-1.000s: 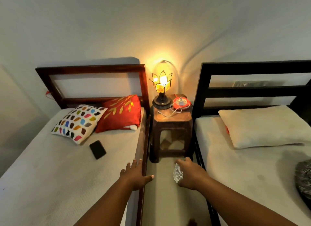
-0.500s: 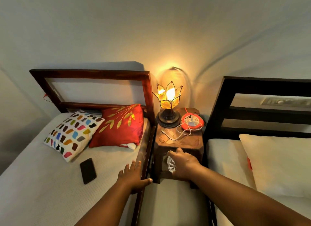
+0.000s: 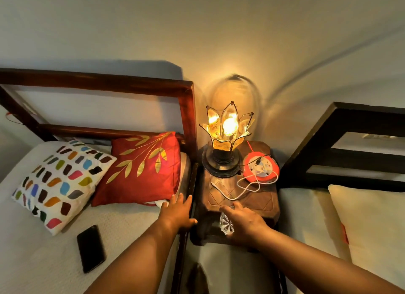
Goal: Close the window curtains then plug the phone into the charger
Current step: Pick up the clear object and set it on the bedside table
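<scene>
Phone [image 3: 91,248] on bed, near left hand [image 3: 178,212].

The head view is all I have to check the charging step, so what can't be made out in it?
- Window curtains: outside the frame, so their state cannot be told.
- Cut-glass object: mostly covered by the right hand; what it is stays unclear.
- White charger cable: its plug end at the orange extension reel is too small to confirm as seated.
- Phone: dark screen, its port not visible.
</scene>
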The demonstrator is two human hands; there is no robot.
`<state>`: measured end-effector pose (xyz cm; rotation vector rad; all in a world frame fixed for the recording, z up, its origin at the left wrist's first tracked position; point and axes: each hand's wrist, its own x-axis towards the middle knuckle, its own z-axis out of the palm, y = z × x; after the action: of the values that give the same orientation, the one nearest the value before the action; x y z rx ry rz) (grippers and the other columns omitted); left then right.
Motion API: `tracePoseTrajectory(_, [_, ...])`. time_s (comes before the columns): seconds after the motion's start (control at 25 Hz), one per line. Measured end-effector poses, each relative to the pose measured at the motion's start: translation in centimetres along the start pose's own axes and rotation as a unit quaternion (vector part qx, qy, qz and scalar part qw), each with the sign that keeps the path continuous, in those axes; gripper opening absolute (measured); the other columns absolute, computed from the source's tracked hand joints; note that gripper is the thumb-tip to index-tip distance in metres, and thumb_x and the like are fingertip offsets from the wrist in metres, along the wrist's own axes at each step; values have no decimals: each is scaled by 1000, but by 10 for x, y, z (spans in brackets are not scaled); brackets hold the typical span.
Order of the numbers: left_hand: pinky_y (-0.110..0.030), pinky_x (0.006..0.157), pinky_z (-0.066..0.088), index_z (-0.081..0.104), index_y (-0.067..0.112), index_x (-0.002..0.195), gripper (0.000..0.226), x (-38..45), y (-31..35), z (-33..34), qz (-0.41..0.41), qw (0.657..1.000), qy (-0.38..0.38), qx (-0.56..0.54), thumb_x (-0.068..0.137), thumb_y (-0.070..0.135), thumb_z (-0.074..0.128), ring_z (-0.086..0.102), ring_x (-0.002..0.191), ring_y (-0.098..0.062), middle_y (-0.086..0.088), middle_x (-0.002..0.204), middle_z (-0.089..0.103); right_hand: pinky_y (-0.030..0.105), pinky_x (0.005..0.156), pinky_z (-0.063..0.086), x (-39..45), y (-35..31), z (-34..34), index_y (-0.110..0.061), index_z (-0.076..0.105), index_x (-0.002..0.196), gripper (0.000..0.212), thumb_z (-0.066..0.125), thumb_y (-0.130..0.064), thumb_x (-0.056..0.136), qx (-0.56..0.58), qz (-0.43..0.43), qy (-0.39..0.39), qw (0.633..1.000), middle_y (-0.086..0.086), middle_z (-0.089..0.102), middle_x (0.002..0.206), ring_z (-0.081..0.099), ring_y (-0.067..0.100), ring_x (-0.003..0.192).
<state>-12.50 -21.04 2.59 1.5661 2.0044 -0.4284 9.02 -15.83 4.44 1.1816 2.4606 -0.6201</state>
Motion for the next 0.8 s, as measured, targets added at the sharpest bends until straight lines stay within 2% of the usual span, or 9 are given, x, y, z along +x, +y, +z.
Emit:
tracePoseTrajectory(0.16, [-46,108,32,26,25,147,64,67,15,-26,67,997,46,15,90,35,53,28,138,-29,-8,149,33,44,88,50,37,12,1,-36,24,141,80,69,-42,75,18,8,-20,1000,9,35,141,50,36,117])
tracePoseTrajectory(0.24, [-45,103,39,36,25,142,56,94,30,-28,81,996,30,0,90,30,53,37,132,-29,-8,141,41,46,88,50,54,20,0,-34,24,140,78,70,-37,76,12,4,-33,999,11,31,143,50,37,118])
tracePoseTrajectory(0.36, [-46,99,42,41,25,137,48,133,47,-25,88,996,3,6,90,20,49,42,127,-31,-8,137,44,47,86,51,80,34,1,-33,24,137,76,71,-31,77,10,-6,-51,999,13,32,141,51,38,115])
tracePoseTrajectory(0.48, [-47,99,42,41,25,138,51,159,54,-21,89,996,-8,18,89,15,49,43,125,-34,-11,135,45,49,85,51,96,44,5,-33,23,137,76,70,-29,77,12,-17,-66,998,14,32,139,52,40,112])
tracePoseTrajectory(0.6, [-47,97,42,42,27,138,49,172,53,-17,101,994,-12,52,91,18,47,44,123,-34,-12,134,44,51,84,51,104,50,10,-31,21,137,76,69,-26,78,8,-37,-89,995,15,29,140,51,41,112])
tracePoseTrajectory(0.8, [-46,90,45,52,18,123,32,185,61,-10,112,991,16,78,92,23,48,47,116,-33,-14,128,43,50,79,52,122,54,17,-31,19,136,78,71,-26,78,7,-60,-110,992,16,32,137,52,40,108])
